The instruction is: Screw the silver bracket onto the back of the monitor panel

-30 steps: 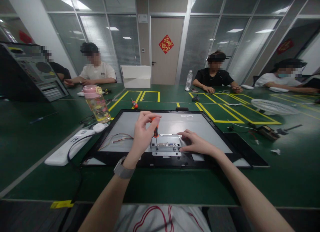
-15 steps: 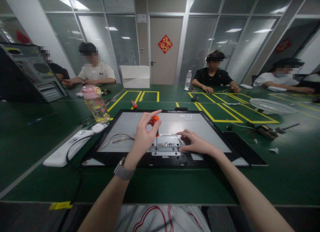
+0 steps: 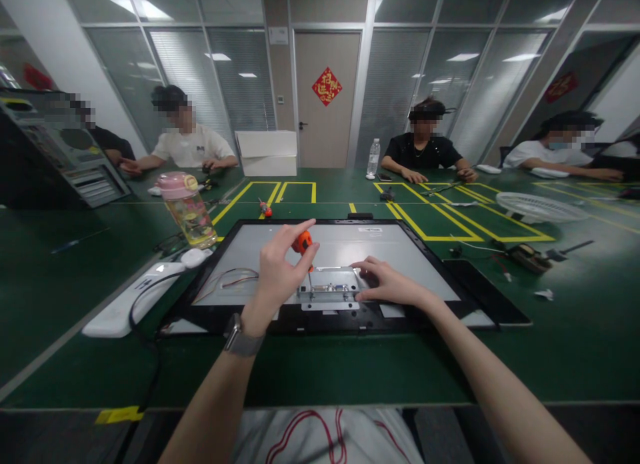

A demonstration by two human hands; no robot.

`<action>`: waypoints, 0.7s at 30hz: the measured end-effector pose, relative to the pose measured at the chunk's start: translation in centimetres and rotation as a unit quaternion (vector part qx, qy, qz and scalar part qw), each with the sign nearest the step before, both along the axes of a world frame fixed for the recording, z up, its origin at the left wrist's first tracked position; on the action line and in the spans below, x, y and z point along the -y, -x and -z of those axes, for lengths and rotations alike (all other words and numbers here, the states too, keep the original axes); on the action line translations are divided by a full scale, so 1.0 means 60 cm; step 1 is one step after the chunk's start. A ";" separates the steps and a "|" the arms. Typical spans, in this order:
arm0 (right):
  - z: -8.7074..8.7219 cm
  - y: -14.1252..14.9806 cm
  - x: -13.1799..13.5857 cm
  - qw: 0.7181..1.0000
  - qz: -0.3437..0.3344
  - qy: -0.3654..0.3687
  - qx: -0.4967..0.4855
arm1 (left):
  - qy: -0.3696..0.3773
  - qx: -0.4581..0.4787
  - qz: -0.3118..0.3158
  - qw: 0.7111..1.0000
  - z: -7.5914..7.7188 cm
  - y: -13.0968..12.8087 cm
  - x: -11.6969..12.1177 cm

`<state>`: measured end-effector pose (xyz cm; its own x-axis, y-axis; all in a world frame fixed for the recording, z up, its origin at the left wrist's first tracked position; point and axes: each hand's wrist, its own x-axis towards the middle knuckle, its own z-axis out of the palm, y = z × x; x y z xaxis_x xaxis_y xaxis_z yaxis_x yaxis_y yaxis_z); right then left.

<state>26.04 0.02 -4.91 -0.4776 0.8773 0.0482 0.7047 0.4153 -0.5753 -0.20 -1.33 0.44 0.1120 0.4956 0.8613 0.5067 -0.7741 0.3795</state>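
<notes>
My left hand (image 3: 280, 267) is closed around the orange and black handle of a screwdriver (image 3: 304, 243), whose shaft points down at a metal bracket (image 3: 330, 305). Whether the tip touches a screw cannot be made out. My right hand (image 3: 390, 281) grips the right side of the bracket between thumb and fingers. The bracket, with connector ports along its near side, sits on the grey back of a display panel (image 3: 405, 251) in a black frame lying flat on the table. Thin coloured wires (image 3: 235, 277) lie on the panel left of my left hand.
A white power strip (image 3: 133, 301) and a pink-lidded bottle (image 3: 187, 211) stand left of the panel. On its right lie a black flat piece (image 3: 485, 294) and a dark tool (image 3: 530, 256). An opened computer case (image 3: 70, 151) is far left. Several people sit across the green table (image 3: 350, 377).
The screwdriver has lifted slightly and tilted, its handle leaning left, as my left hand shifted left. My right hand stays on the bracket. The whole view has moved a little.
</notes>
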 end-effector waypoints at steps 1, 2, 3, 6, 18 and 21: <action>0.000 0.000 0.000 1.000 0.000 0.000 -0.001 | 0.011 0.031 0.001 0.999 0.000 0.001 0.000; 0.001 -0.001 -0.001 1.000 -0.001 -0.001 -0.001 | 0.031 0.072 0.009 0.997 0.000 0.000 -0.001; 0.002 -0.001 -0.001 1.000 -0.001 -0.001 -0.002 | 0.058 0.117 0.025 0.991 0.000 -0.002 -0.001; 0.004 -0.003 -0.003 1.000 -0.001 -0.001 -0.005 | 0.148 0.226 0.090 0.959 0.005 -0.017 0.000; 0.004 -0.001 -0.003 1.000 -0.005 -0.015 0.000 | 0.197 0.214 0.117 0.950 0.041 -0.060 0.011; 0.005 -0.001 -0.004 1.000 -0.005 -0.014 -0.001 | 0.185 0.186 0.101 0.959 0.044 -0.062 0.014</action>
